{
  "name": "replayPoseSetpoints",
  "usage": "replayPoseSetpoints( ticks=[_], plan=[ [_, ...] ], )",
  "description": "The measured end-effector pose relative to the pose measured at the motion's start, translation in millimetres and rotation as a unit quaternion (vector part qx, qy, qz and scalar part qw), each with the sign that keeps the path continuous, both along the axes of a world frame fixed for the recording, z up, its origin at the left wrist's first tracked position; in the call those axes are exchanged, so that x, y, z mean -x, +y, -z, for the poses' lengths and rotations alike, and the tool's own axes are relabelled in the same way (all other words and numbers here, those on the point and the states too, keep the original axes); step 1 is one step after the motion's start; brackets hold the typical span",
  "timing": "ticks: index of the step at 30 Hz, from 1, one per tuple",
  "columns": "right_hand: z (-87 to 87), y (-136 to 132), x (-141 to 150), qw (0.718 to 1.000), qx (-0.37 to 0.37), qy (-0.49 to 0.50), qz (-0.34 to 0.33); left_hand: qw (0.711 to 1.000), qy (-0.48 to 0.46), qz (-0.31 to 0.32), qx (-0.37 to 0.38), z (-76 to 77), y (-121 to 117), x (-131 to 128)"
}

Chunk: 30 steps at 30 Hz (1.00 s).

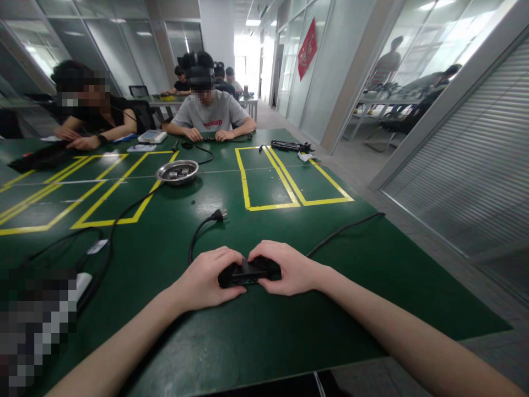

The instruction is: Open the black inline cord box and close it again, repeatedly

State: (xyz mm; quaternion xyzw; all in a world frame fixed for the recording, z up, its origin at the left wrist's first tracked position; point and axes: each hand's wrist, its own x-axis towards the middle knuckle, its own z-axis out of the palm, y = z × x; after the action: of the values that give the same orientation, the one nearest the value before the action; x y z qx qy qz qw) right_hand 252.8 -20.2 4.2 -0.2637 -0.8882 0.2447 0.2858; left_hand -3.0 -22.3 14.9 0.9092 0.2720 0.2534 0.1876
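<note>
Between my two hands is a black power adapter, held low over the green table. My left hand grips its left end, thumb in front and fingers over the top. Around the right end, my right hand is closed in the same way. A black cord with a plug curves out from behind my left hand, its prongs pointing right. From behind my right hand a thin black cable runs to the table's right side. My fingers hide both ends of the adapter.
On the green table, a metal bowl with small metal parts stands beyond my left hand. Yellow tape marks rectangles. A folded black tripod lies at the far edge. Two people sit across and to the left, hands on things.
</note>
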Motion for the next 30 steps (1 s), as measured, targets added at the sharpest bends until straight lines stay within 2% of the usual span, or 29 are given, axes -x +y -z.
replayPoseSetpoints(
  ticks=[9, 20, 30],
  plan=[
    [-3.9, -0.9, 0.0, 0.998, -0.068, -0.008, -0.010, 1.000, 0.015, 0.005, -0.003, -0.1, -1.7, -1.1],
    [-2.4, 0.1, 0.0, 0.994, -0.062, -0.091, 0.002, 1.000, 0.018, -0.017, 0.006, 0.1, -0.8, -1.2],
    [3.8, 0.2, 6.8, 0.990, -0.113, -0.081, 0.026, 0.999, 0.033, -0.021, -0.007, 1.0, 0.0, -4.8]
  ],
)
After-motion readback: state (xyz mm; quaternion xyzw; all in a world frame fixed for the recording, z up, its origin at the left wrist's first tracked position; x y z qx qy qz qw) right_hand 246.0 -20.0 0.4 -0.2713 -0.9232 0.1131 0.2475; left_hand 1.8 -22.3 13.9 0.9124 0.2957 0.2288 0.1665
